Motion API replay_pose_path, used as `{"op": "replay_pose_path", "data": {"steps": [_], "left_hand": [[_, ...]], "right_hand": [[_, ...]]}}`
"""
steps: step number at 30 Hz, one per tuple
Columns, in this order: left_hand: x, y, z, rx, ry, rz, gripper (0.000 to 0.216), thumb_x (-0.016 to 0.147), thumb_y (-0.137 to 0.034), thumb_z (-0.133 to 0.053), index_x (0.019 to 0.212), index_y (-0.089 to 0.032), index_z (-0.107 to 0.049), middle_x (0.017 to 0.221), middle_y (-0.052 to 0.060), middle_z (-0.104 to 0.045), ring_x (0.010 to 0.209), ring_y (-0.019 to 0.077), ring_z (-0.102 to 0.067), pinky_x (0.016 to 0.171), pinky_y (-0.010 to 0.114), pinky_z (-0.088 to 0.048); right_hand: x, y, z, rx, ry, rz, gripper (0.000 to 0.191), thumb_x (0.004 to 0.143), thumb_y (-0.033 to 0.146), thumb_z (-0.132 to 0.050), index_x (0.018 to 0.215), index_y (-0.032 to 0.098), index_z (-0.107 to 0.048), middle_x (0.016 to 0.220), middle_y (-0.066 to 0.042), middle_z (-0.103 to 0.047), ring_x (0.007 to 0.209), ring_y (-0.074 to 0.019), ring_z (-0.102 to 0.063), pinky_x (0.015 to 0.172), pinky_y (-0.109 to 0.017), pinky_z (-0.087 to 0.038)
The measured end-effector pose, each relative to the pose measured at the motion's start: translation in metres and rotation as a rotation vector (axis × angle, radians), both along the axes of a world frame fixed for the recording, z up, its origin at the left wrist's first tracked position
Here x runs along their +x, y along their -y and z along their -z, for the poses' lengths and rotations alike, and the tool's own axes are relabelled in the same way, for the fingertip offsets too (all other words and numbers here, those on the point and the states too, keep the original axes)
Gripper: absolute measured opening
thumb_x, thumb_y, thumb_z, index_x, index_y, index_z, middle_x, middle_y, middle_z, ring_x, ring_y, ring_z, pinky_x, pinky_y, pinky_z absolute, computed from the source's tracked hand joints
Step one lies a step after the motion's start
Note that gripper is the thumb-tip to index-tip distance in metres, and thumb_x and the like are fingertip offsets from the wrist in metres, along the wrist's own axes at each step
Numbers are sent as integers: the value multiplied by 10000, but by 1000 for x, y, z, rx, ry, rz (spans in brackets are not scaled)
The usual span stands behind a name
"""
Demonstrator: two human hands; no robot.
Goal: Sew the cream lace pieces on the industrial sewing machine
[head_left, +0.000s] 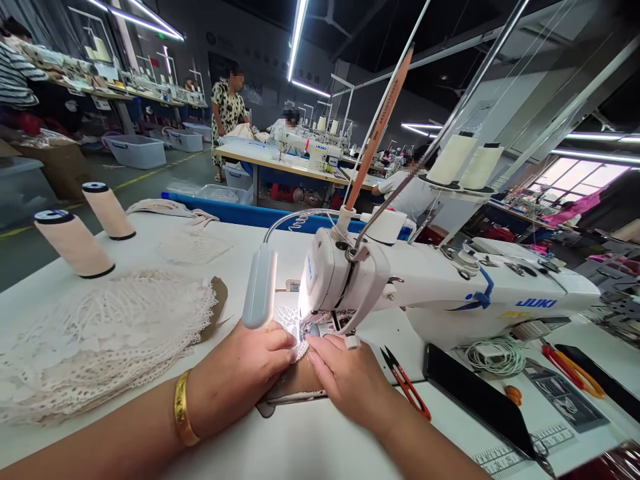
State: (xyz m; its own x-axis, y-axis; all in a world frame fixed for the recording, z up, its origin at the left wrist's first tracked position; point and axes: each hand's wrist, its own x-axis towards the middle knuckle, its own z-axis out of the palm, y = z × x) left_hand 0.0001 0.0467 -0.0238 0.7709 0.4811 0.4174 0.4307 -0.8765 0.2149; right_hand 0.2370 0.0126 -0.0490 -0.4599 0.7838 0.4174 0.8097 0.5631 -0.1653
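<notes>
A white lace piece (286, 320) lies under the needle area of a white sewing machine (425, 287). My left hand (240, 360), gold bangle at the wrist, is closed with thumb and fingertips on the lace, left of the presser foot. From the other side, my right hand (350, 377) presses its closed fingers on the lace edge near the foot. Below the fingertips a brown surface (303, 379) shows between the hands. The needle tip is hidden by the machine head and glare. A small lamp (260, 287) lights the spot.
Stacked lace pieces (110, 327) lie left, with thread cones (75, 243) behind. At right are thread snips (407, 383), a black phone (475, 400), a ruler (525, 447) and a coiled cord (495, 355). Other people work at machines beyond.
</notes>
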Motion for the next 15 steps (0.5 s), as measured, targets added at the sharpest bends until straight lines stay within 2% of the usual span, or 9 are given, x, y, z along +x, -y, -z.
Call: {"op": "replay_pose_path", "data": {"steps": [4, 9, 15], "left_hand": [[0, 1, 3, 41, 10, 28, 310, 1010, -56, -490, 999, -227, -748, 965, 50, -769, 934, 224, -705, 952, 399, -522], [2, 3, 4, 78, 18, 68, 340, 1006, -13, -444, 990, -185, -737, 964, 49, -780, 852, 218, -718, 939, 427, -527], [3, 4, 3, 82, 33, 82, 384, 1016, 1, -402, 990, -185, -737, 970, 41, -783, 818, 207, -721, 962, 445, -530]], "right_hand": [[1, 2, -3, 2, 19, -54, 257, 1005, 127, -473, 1074, 232, -698, 817, -34, -713, 752, -229, -630, 672, -345, -396], [2, 4, -6, -31, 42, -74, 258, 978, 110, -466, 976, 229, -695, 763, -25, -674, 746, -221, -601, 659, -336, -373], [2, 6, -6, -53, 30, -73, 260, 1003, 116, -453, 990, 227, -687, 785, -33, -686, 764, -217, -603, 672, -328, -365]]}}
